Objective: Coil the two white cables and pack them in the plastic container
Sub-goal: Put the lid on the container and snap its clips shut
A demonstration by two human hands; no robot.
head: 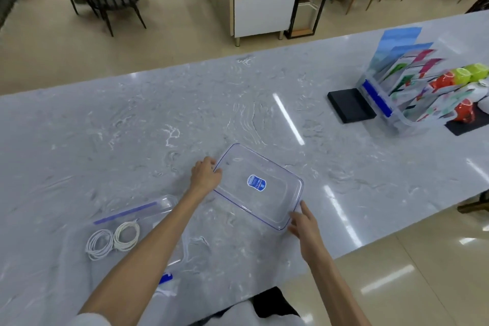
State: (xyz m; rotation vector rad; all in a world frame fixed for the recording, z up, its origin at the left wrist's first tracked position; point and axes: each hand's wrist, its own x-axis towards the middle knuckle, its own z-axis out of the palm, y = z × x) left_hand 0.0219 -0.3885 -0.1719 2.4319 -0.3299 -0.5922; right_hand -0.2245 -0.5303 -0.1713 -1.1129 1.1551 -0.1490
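Note:
Two coiled white cables lie side by side at the lower left, one coil [99, 244] next to the other [127, 235]. They seem to rest inside a clear plastic container [127, 213] with a blue strip along its far wall. In the middle of the marble table lies a clear lid [281, 202] with a blue rim and a blue label. My left hand [205, 173] grips the lid's far left corner. My right hand [304, 222] holds its near right corner with the fingers spread.
A black pad [349, 108] and a clear organiser [391, 111] full of coloured packets stand at the far right, with red and green cups [460, 77] beside them. The table's near edge [370, 245] runs just right of my right arm. Chairs and a cabinet stand beyond the table.

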